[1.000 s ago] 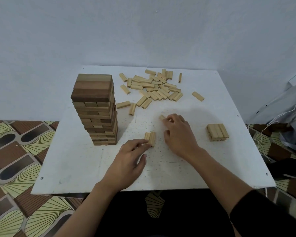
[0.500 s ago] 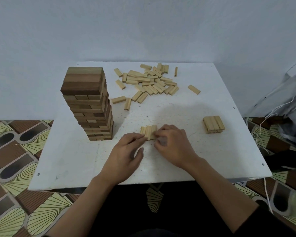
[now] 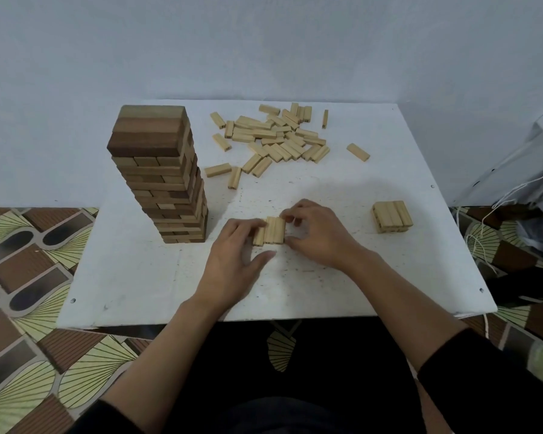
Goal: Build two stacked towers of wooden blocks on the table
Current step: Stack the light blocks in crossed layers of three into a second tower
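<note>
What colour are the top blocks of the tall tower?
The tower's top blocks run dark brown to tan; head view.

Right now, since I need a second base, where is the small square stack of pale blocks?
In the head view, the small square stack stands on the right side of the table, apart from and right of the right hand.
</note>
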`<state>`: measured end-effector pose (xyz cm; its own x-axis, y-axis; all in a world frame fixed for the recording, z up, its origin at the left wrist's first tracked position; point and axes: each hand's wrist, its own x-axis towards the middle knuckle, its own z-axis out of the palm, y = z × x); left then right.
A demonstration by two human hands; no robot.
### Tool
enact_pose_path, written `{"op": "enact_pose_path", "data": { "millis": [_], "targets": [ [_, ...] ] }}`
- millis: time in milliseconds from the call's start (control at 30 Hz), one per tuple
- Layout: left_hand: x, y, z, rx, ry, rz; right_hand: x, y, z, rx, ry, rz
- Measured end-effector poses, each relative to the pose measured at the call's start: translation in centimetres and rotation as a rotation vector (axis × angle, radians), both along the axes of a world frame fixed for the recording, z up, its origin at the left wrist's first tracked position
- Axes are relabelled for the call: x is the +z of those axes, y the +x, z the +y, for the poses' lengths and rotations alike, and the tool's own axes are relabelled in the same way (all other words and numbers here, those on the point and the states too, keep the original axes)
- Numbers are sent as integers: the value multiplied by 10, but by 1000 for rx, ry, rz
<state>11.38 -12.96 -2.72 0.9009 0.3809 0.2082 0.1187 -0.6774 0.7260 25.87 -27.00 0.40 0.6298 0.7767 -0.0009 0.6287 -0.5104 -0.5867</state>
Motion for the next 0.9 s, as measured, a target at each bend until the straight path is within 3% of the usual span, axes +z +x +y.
{"op": "enact_pose_path", "data": {
  "millis": [433, 767, 900],
  "targets": [
    [1, 21, -17, 101, -13, 49, -8, -7, -7, -41, 81, 44],
    [17, 31, 8, -292, -47, 232, -21, -24, -28, -200, 15, -106],
    [16, 29, 10, -307, -63, 218, -28, -30, -39, -220, 0, -176]
  ]
}}
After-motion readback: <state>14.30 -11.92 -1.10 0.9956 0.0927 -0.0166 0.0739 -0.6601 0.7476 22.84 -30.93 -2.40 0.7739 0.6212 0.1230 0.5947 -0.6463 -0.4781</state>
